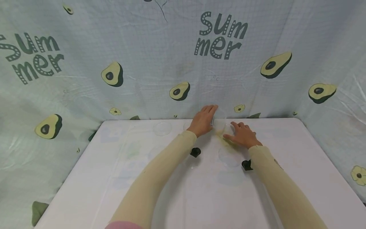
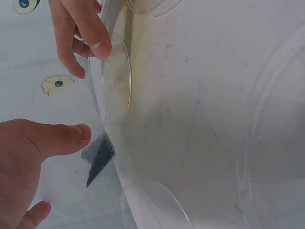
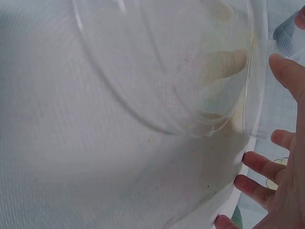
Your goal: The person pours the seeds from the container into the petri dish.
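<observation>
My left hand [image 1: 203, 121] is at the table's back edge. In the left wrist view its thumb and a fingertip overlap a pale, see-through round dish [image 2: 62, 181], gripped on edge against the wall cloth, with a dark patch showing in it. My right hand [image 1: 243, 135] is just to the right, its fingers spread and loosely bent. In the left wrist view the right thumb comes right at the rim of another clear dish [image 2: 125, 90]. Clear curved rims [image 3: 119, 105] also cross the right wrist view close below the right thumb. Yellowish-green tints [image 1: 227, 140] show on the tabletop between the hands.
More clear round dishes lie on the white table [image 1: 137, 197]: one at the back left [image 1: 162, 128], one in front of the right hand [image 1: 229, 157], one by the left forearm [image 1: 194, 163]. The wall cloth [image 1: 143, 63], printed with avocados, stands right behind the table.
</observation>
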A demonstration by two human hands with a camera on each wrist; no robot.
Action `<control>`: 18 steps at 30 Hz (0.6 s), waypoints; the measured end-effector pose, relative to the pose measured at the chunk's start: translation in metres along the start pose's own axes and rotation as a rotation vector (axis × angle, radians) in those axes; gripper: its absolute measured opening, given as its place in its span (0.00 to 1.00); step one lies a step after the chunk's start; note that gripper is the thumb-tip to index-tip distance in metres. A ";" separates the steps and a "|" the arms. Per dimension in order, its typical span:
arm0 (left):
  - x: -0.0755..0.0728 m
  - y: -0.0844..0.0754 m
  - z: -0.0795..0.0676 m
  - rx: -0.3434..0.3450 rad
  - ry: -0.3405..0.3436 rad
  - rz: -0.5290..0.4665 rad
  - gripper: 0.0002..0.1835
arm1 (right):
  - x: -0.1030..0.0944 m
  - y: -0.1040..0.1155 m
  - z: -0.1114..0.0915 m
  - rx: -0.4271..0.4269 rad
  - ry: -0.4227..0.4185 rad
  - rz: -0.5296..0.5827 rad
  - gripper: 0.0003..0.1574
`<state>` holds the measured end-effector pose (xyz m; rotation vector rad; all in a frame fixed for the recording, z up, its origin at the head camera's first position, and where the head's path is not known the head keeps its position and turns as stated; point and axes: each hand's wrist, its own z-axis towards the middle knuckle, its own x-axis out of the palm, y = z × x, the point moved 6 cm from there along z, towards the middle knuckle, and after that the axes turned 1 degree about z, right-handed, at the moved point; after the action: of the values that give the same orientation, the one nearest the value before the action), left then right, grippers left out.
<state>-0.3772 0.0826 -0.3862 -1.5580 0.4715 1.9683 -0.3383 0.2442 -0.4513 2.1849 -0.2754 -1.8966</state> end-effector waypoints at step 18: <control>-0.001 -0.006 0.000 0.010 -0.050 0.091 0.42 | 0.000 -0.001 -0.003 0.006 0.005 0.016 0.59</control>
<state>-0.3731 0.0872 -0.3844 -1.5014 0.5397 2.0645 -0.3352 0.2453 -0.4516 2.1843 -0.2965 -1.8844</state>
